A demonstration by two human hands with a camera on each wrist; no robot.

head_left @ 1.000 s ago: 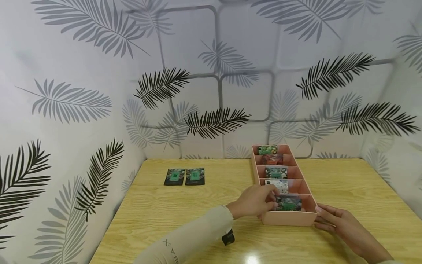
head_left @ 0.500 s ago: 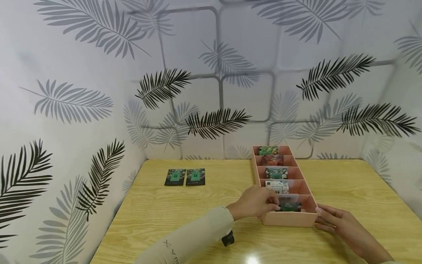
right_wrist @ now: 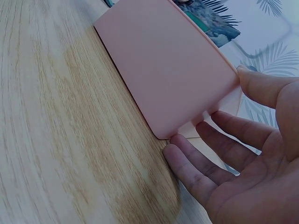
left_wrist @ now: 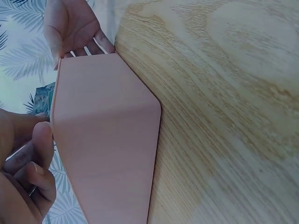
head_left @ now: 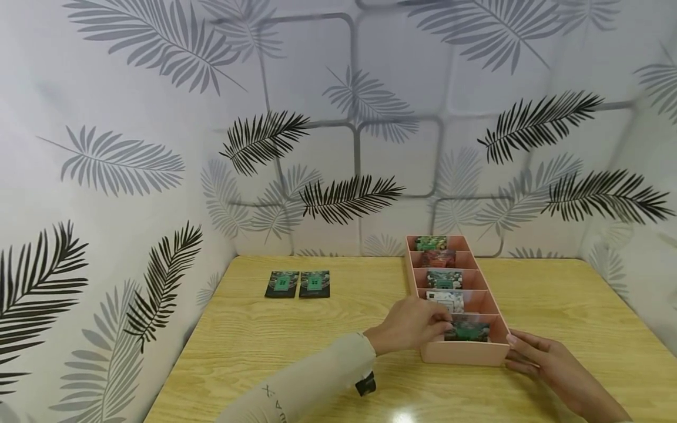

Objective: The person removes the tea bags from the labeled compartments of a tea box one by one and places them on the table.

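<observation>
Two loose packets (head_left: 314, 284), one box (head_left: 465, 353)

Pink box (left_wrist: 105, 100) between two hands — wood-grain table (left_wrist: 224, 107) alongside.
The left hand (left_wrist: 29, 161) bends its fingers by the rim, at a dark-and-green packet (left_wrist: 41, 97) — the right hand (left_wrist: 77, 29) holds the box's far end.

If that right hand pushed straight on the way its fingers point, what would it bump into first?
Probably the long, pink, plastic-looking box with compartments; the right hand touches its near right corner.
</observation>
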